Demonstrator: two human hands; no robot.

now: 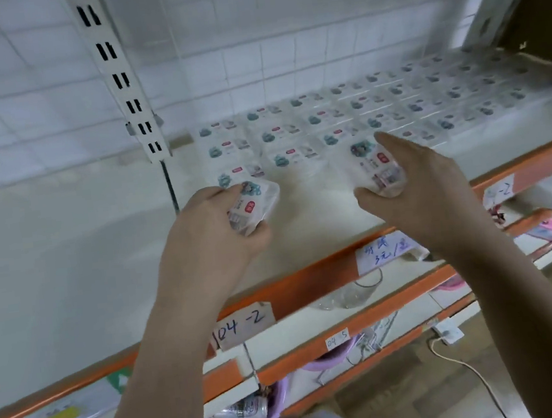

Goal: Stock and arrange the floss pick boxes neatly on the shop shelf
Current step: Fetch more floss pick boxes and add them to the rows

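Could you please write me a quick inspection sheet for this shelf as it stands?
Surface: white shelf with orange front edge, bare at left.
Job's things: floss pick boxes in flat rows toward the back right.
Clutter: handwritten labels on the edge; purple basket below.
Grippers: left hand grips one box; right hand grips another box.
Cables: white cable on the floor.
Surroundings: white grid back panel, slotted upright.
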